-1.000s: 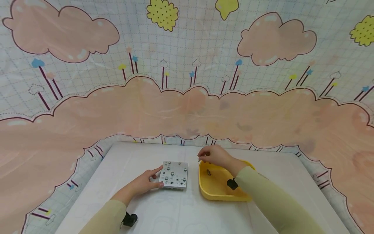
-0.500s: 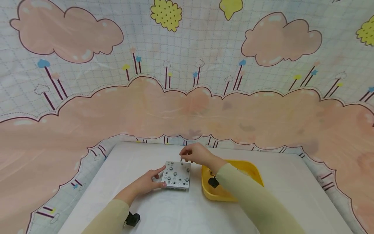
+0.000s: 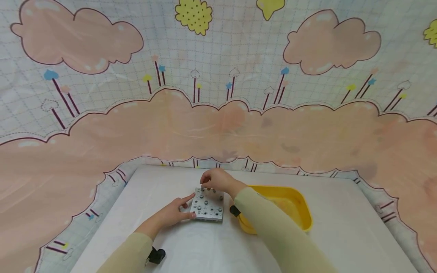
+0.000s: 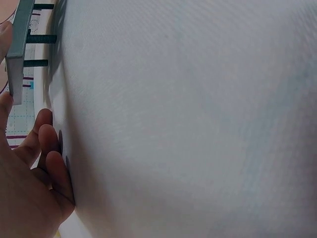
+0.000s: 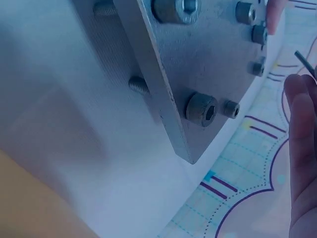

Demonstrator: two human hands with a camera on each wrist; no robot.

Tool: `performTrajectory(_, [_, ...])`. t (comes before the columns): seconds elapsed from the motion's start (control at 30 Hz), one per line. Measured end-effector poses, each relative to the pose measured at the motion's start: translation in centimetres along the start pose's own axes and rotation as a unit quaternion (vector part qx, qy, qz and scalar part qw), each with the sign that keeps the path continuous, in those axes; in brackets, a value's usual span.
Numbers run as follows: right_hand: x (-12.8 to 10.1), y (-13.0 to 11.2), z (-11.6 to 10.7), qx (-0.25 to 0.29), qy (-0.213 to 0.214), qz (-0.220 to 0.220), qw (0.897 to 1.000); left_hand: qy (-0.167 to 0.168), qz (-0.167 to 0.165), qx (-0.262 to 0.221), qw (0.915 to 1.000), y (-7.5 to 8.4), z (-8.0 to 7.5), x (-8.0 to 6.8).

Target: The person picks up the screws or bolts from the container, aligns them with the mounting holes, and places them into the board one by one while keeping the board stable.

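A square silver metal plate [image 3: 213, 201] stands raised on the shanks of its socket head bolts. Large and small bolts [image 5: 200, 109] fill several of its holes in the right wrist view. My left hand [image 3: 172, 214] holds the plate's left side, index finger and thumb at two corners. Its other fingers are curled near the table in the left wrist view [image 4: 54, 163]. Above the plate's far edge, my right hand [image 3: 218, 180] pinches a small screw, whose thin shank [image 5: 303, 60] points out from the fingertips in the right wrist view; its head is hidden.
A yellow plastic tray [image 3: 285, 187] stands right of the plate, partly behind the right sleeve. Both stand on a white-covered table [image 3: 191, 250]. A patterned cloth [image 3: 218, 129] hangs behind the table. Black wrist cameras [image 3: 156, 256] sit under the wrists.
My right hand has moved left from over the yellow tray to the plate's far edge, carrying the small screw. The left hand has kept its hold on the plate.
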State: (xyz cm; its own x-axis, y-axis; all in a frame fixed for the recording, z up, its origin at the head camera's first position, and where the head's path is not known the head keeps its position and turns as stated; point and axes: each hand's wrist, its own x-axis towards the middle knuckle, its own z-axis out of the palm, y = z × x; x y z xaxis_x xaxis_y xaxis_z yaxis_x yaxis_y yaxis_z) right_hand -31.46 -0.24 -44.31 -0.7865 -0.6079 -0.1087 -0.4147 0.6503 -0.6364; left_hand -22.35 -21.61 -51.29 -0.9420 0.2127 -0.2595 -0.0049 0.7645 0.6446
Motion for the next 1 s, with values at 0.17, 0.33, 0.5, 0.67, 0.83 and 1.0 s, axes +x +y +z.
performTrajectory(0.17, [0.9, 0.2, 0.4, -0.033, -0.008, 0.001, 0.999, 0.0, 0.003, -0.004, 1.0, 0.2, 0.0, -0.1])
performTrajectory(0.33, [1.5, 0.3, 0.9, -0.074, -0.012, 0.001, 0.997, 0.003, 0.009, -0.008, 0.9999, 0.3, 0.2, -0.1])
performTrajectory(0.5, [1.7, 0.2, 1.3, -0.089, -0.022, 0.003, 0.996, 0.0, 0.009, -0.007, 0.9999, 0.2, 0.4, 0.1])
performTrajectory(0.67, [2.1, 0.2, 1.7, -0.126, -0.02, -0.024, 0.992, 0.006, 0.008, -0.001, 1.0, 0.2, 0.4, 0.1])
performTrajectory(0.83, [2.6, 0.2, 2.1, -0.166, -0.027, -0.045, 0.985, 0.008, 0.006, -0.005, 0.9999, 0.3, 0.2, -0.1])
performTrajectory(1.0, [2.8, -0.1, 2.4, -0.189, -0.037, -0.052, 0.98, 0.008, 0.003, -0.012, 0.9999, 0.1, 0.1, -0.2])
